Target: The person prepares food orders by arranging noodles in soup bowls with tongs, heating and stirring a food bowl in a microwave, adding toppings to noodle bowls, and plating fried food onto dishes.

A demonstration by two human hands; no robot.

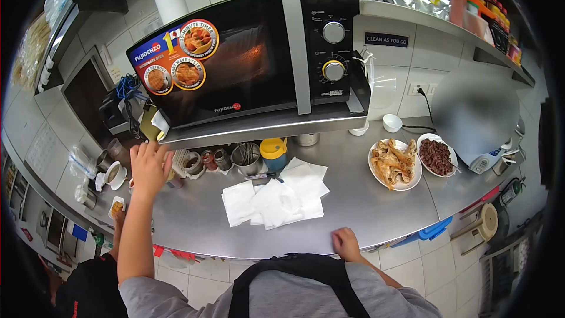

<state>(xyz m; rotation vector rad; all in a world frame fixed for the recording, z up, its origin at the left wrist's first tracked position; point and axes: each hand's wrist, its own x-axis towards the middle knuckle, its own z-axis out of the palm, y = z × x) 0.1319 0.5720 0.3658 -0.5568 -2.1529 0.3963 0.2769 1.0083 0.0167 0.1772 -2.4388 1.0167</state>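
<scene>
My left hand point(149, 165) is raised over the left part of the steel counter, its fingers stretched and a little apart, holding nothing. Just beyond its fingertips hangs a yellowish folder or clip with paper point(152, 122), below the corner of the microwave oven point(235, 59). At the counter's front edge rests my right hand point(345, 242), fingers curled in, with nothing visible in them. White paper napkins point(282, 200) lie spread between my two hands. Farther right are a plate of cooked chicken pieces point(393, 162) and a bowl of dark reddish-brown rice point(436, 154).
Another person's hand point(119, 217) at the left touches a small white dish of food point(118, 206). Jars point(209, 160), a utensil pot point(246, 159) and a yellow-lidded container point(273, 148) stand under the microwave shelf. A blurred patch covers the right end.
</scene>
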